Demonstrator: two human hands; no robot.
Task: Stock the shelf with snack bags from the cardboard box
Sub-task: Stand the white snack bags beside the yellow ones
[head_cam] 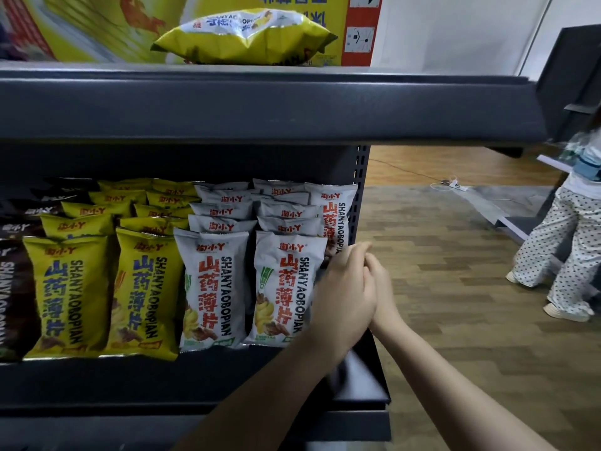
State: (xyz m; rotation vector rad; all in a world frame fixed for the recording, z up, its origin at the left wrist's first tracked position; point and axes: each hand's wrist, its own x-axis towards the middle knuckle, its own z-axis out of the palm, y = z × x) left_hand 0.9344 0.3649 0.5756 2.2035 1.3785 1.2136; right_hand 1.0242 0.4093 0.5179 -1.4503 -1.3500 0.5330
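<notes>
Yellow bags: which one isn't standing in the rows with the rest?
The yellow bag on the top shelf. It lies flat on its own in front of the cardboard box, while the other yellow bags stand upright in rows on the shelf below.

The dark bags (14,288) at nine o'clock are cut off by the edge. The hands (354,288) hide the last grey bag's (331,216) bottom.

"SHANYAOBOPIAN" on grey bags (286,288), yellow bags (143,294), top-shelf bag (247,37).
</notes>
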